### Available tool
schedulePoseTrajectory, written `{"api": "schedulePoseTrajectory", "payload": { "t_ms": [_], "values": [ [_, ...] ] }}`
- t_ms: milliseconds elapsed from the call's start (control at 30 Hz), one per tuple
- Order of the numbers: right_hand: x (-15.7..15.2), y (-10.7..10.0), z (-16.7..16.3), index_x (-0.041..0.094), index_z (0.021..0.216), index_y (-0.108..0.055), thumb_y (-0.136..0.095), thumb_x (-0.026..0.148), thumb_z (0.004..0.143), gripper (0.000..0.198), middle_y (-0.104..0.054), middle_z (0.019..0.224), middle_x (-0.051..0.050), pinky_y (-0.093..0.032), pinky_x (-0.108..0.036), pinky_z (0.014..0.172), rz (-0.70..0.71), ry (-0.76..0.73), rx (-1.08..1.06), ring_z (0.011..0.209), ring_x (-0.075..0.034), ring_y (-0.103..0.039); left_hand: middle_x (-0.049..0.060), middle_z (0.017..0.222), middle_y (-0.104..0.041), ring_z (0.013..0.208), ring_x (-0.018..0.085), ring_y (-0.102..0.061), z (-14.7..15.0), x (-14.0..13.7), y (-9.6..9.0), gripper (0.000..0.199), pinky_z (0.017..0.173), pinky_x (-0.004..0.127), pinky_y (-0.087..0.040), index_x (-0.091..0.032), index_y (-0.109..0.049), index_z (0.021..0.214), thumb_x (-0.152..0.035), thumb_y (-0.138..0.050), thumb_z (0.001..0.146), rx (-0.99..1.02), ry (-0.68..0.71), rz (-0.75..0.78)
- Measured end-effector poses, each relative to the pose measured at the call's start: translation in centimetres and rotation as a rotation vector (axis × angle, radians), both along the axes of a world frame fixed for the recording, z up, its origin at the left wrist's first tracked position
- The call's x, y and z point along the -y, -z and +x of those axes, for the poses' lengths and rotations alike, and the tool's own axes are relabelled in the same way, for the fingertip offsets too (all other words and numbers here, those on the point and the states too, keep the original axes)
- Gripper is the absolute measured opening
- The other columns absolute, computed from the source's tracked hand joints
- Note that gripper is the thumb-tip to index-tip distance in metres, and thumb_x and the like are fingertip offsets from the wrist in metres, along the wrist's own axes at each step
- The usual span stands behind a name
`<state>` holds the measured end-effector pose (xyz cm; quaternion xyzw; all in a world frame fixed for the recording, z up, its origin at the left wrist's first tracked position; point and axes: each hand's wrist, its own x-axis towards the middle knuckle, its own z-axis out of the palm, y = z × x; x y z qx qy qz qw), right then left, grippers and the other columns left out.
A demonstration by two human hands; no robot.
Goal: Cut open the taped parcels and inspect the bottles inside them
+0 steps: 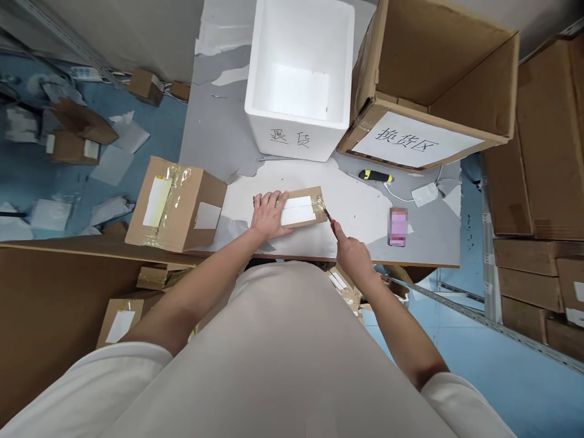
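Observation:
A small flat cardboard box (pixel 298 207) with a white label and shiny tape at its right end lies on the table. My left hand (pixel 268 214) grips its left end, fingers over the top and thumb along the near edge. In my right hand (pixel 353 252) is a slim red and black utility knife (pixel 333 225), held by its handle. The thin tip meets the taped right end of the box; whether it has pierced the tape I cannot tell. To the left of my left hand stands a larger taped carton (pixel 185 204).
At the back stand a white foam box (pixel 296 137) and a large open carton (pixel 442 121), both with handwriting. A yellow and black cutter (pixel 375 176), a white tag (pixel 424 194) and a pink phone-like object (pixel 398 227) lie right. Cartons (pixel 527 274) are stacked beyond the table.

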<state>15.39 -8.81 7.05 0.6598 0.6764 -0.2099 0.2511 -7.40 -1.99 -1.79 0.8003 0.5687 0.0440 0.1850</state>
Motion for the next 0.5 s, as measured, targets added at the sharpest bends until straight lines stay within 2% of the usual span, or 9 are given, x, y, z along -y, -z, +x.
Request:
{"api": "schedulePoseTrajectory", "payload": {
  "t_ms": [167, 300, 400, 500],
  "values": [
    [0.5, -1.3, 1.0, 0.023, 0.149, -0.017, -0.038, 0.015, 0.091, 0.062, -0.067, 0.085, -0.013, -0.042, -0.031, 0.068, -0.029, -0.027, -0.033, 0.077, -0.025, -0.064, 0.019, 0.138, -0.04, 0.123, 0.039, -0.036, 0.3, 0.3, -0.1, 0.104, 0.11, 0.053, -0.011, -0.015, -0.027, 0.145, -0.055, -0.07, 0.058, -0.037, -0.015, 0.027],
    [0.1, -1.9, 2.7, 0.024, 0.149, -0.019, -0.034, 0.02, 0.093, 0.058, -0.068, 0.085, -0.01, -0.041, -0.031, 0.067, 0.057, -0.033, -0.078, 0.076, -0.025, -0.064, 0.019, 0.138, -0.04, 0.124, 0.038, -0.035, 0.1, 0.1, 0.2, 0.106, 0.11, 0.053, -0.011, -0.014, -0.028, 0.144, -0.055, -0.07, 0.056, -0.021, 0.003, 0.04],
    [-1.0, -1.0, 3.1, 0.022, 0.15, -0.017, -0.031, 0.023, 0.095, 0.057, -0.069, 0.089, -0.011, -0.041, -0.032, 0.068, 0.134, -0.004, -0.103, 0.079, -0.026, -0.064, 0.019, 0.139, -0.039, 0.125, 0.038, -0.035, -0.1, 0.1, 0.4, 0.107, 0.111, 0.052, -0.01, -0.014, -0.029, 0.144, -0.055, -0.071, 0.055, -0.005, 0.011, 0.053],
    [-2.1, 0.5, 2.9, 0.021, 0.15, -0.017, -0.033, 0.023, 0.094, 0.058, -0.07, 0.094, -0.011, -0.041, -0.032, 0.071, 0.132, 0.002, -0.167, 0.083, -0.026, -0.063, 0.019, 0.141, -0.038, 0.127, 0.038, -0.033, -0.1, 0.2, 0.5, 0.108, 0.111, 0.052, -0.009, -0.015, -0.028, 0.144, -0.055, -0.072, 0.054, -0.002, 0.005, 0.043]
  ]
}}
